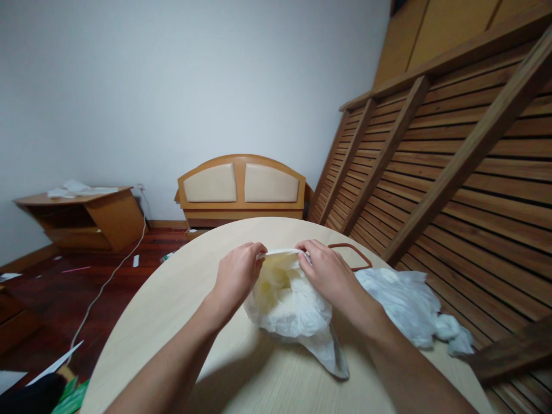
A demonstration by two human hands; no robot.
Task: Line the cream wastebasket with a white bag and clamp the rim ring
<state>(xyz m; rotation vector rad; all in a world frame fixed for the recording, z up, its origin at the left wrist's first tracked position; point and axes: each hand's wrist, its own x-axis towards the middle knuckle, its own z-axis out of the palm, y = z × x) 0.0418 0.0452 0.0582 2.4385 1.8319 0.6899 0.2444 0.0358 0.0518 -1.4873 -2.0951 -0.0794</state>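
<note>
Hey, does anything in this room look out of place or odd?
Yes: at right, a large slatted wooden panel looks tilted beside the table, as if stored there. At left, a cable trails across the floor near loose scraps, which looks untidy. I see no spill beside the white bag.

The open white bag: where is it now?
In the head view, the open white bag is below centre over the round table, its rim gripped by the left hand and right hand, with crumpled plastic to its right.
</note>
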